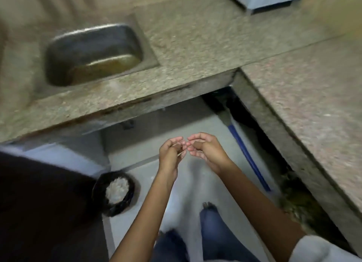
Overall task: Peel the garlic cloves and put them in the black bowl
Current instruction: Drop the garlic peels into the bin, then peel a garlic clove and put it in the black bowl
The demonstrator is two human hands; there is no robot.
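Note:
My left hand and my right hand are held together over the floor, fingertips almost touching. The left hand's fingers curl round thin pale slivers that look like garlic skin. The fingers of the right hand are loosely curled, and I see nothing in them. Down to the left on the floor stands a round black-lined container with a heap of pale flaky scraps inside. No whole garlic clove shows, and the picture is blurred.
A speckled stone counter with a sunken steel sink runs across the top and turns down the right side. A blue-handled broom leans under the corner. My legs in jeans and a bare foot are below.

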